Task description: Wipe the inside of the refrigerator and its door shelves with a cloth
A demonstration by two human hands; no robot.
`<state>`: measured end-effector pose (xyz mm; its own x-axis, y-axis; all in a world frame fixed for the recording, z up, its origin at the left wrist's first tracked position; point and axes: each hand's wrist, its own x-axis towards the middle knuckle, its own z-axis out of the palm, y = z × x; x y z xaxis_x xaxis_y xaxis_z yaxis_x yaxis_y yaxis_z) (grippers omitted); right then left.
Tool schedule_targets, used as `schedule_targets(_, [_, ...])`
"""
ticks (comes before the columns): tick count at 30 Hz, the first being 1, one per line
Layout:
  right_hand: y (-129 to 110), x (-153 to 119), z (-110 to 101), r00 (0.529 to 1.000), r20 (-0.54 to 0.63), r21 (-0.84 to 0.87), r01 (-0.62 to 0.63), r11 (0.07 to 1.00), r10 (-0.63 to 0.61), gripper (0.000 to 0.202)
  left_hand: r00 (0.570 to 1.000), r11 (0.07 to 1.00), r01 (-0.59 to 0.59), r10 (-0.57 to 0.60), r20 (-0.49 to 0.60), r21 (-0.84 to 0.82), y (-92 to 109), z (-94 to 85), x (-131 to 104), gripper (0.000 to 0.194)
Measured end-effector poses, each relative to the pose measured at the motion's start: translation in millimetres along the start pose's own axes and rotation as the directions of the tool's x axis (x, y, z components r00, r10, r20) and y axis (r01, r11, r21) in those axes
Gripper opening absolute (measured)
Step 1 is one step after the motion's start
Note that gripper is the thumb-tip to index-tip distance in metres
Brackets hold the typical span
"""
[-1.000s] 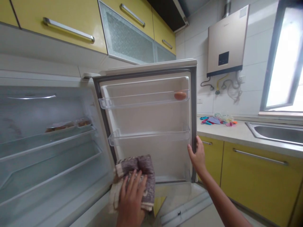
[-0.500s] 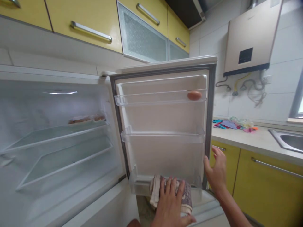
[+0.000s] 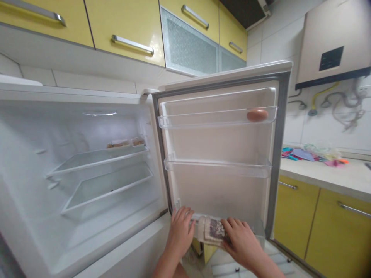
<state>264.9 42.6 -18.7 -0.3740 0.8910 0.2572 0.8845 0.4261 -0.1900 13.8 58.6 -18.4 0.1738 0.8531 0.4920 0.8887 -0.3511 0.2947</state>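
Observation:
A folded cream and brown patterned towel (image 3: 213, 228) lies against the front of the lowest clear door bin (image 3: 259, 233) of the open fridge. My right hand (image 3: 242, 241) is closed over the towel's right part, fingers bent on it, thumb side hidden beneath. At the bin's left end, my left hand (image 3: 180, 231) grips the rim, with its fingertips over the edge. The open fridge door (image 3: 217, 143) stands in front of me. Its top bin (image 3: 203, 119) holds a brown egg (image 3: 257, 114) at the right end.
Inside the fridge, food packages (image 3: 118, 144) sit on the upper glass shelf (image 3: 95, 160). Right of the door is a counter (image 3: 304, 173) with a pile of colourful cloths (image 3: 301, 154). Yellow cabinets (image 3: 124, 27) hang overhead, and a water heater (image 3: 333, 42) is on the wall.
My left hand has moved left from the towel to the bin's left end. My right hand has left the door's edge and taken hold of the towel. The view has shifted left.

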Motion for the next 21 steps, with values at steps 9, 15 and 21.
schedule_targets(9, [-10.0,45.3,-15.2,0.954,0.298,0.087,-0.01,0.996,-0.017,0.042,0.998,0.975,0.049,-0.039,0.05,-0.216,-64.7,-0.5,-15.5,0.026])
schedule_targets(15, [-48.1,77.0,-9.5,0.898,0.431,0.016,0.096,0.995,-0.093,0.035,0.996,0.97,0.064,-0.047,0.08,-0.236,-63.3,-6.1,-12.3,0.021])
schedule_targets(21, [-88.1,87.6,6.1,0.943,0.323,0.018,0.081,0.997,-0.082,0.041,0.993,0.976,0.067,-0.045,0.11,-0.207,-65.1,-6.1,-12.9,0.022])
